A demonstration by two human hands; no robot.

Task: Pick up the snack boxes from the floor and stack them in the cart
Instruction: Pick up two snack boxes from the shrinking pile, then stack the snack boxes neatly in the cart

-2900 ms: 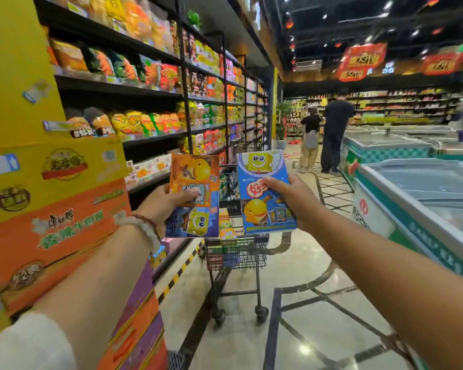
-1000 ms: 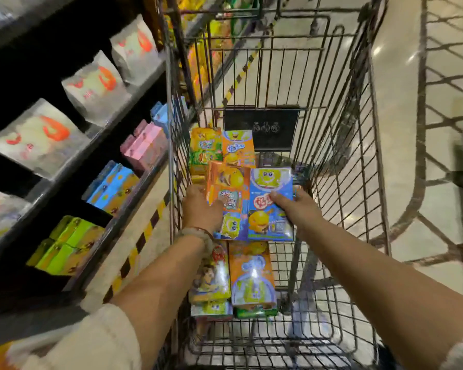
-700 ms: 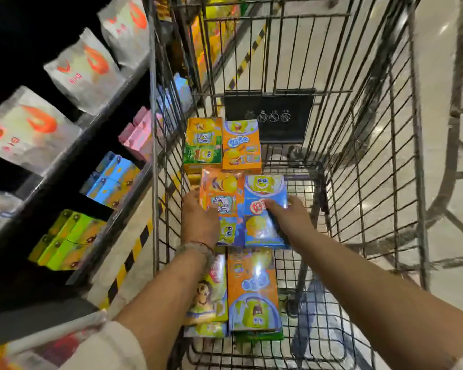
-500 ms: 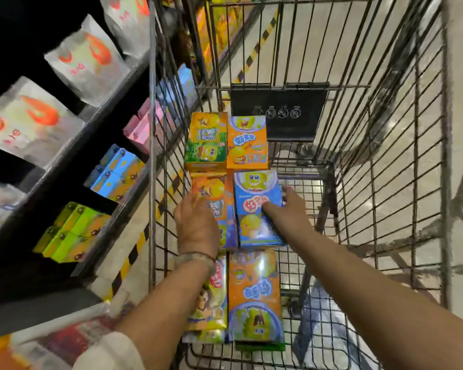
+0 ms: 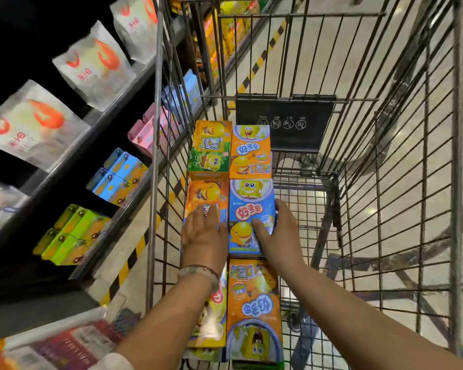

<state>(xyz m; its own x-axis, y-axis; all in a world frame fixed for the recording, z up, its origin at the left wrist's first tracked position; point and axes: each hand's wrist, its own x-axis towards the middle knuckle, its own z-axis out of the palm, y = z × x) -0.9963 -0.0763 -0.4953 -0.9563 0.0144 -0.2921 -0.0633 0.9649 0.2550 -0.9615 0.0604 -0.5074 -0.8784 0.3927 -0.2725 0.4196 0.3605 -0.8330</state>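
Two glossy cardboard snack boxes lie flat, side by side, in the middle of the wire-mesh metal cart (image 5: 385, 161). Left hand (image 5: 202, 236) rests flat, fingers straight, on the orange rectangular box (image 5: 203, 194). Right hand (image 5: 277, 236) grips the blue rectangular box (image 5: 249, 206), thumb on its face, fingers curled round its right edge. Four more printed boxes flank them.

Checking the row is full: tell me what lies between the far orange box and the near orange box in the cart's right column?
The blue box fills that stretch in the head view, with the right hand gripping it.
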